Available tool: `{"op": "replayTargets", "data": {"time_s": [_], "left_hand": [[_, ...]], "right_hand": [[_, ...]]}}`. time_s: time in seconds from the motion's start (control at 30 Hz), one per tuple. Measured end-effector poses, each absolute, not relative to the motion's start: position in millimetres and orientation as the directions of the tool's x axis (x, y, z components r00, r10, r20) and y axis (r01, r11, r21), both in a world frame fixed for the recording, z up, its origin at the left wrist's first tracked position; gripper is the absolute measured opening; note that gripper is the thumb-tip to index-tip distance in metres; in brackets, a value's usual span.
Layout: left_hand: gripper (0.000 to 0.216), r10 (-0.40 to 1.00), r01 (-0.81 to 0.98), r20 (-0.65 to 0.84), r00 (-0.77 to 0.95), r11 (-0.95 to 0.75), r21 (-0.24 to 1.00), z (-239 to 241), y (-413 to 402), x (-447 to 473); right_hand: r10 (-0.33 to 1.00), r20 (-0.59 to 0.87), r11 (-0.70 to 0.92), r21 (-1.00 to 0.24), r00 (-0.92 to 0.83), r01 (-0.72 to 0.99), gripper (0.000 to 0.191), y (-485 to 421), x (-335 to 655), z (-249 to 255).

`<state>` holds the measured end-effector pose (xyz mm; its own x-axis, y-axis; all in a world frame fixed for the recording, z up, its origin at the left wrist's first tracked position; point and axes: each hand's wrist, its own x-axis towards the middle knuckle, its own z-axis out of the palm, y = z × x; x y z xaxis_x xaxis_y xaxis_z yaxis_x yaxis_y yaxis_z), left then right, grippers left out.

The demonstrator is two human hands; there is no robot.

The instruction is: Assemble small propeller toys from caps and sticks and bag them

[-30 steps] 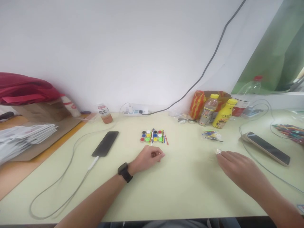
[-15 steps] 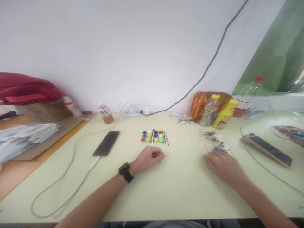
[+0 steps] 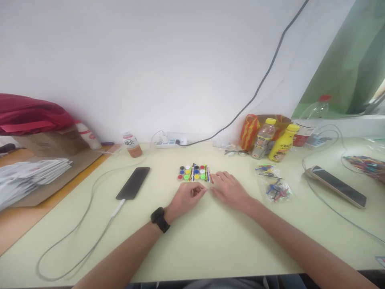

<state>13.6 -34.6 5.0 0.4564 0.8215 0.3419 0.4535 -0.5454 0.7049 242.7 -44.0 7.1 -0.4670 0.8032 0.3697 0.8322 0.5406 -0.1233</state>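
Several small round coloured discs (image 3: 196,171) are laid out in two groups of rows on the pale table. Thin coloured plastic sticks (image 3: 207,173) lie upright along the right side of each group. Just in front of the discs rests my left hand (image 3: 185,198), its fingers curled and thumb against the index finger; what they hold, if anything, is hidden. My right hand (image 3: 231,190) lies palm down with fingers stretched out, the fingertips beside the rightmost red stick. Two clear plastic bags of small coloured parts, an upper bag (image 3: 267,171) and a lower bag (image 3: 276,190), lie further right.
Left of the hands is a black phone (image 3: 133,183) on a white cable; another phone (image 3: 338,186) lies at right. Along the back stand an orange drink bottle (image 3: 132,145), a power strip (image 3: 170,143), glasses (image 3: 236,152) and a yellow bottle (image 3: 283,143). White packets (image 3: 39,172) are stacked left.
My right hand has moved left from the lower clear bag to beside the sticks, leaving the bag uncovered. My left hand has stayed nearly in place.
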Motion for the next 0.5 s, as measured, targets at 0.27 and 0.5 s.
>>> {"op": "replayTargets", "data": {"time_s": [0.27, 0.5], "left_hand": [[0.020, 0.741, 0.643, 0.626, 0.243, -0.606, 0.468, -0.1, -5.9, -3.5], [0.025, 0.778, 0.713, 0.521, 0.351, -0.583, 0.390, -10.7, -0.4, -7.7]], "right_hand": [[0.668, 0.485, 0.732, -0.287, -0.565, 0.619, 0.026, 30.1, 194.0, -10.8], [0.700, 0.462, 0.713, -0.401, -0.545, 0.576, 0.012, 35.2, 198.1, -18.8]]}}
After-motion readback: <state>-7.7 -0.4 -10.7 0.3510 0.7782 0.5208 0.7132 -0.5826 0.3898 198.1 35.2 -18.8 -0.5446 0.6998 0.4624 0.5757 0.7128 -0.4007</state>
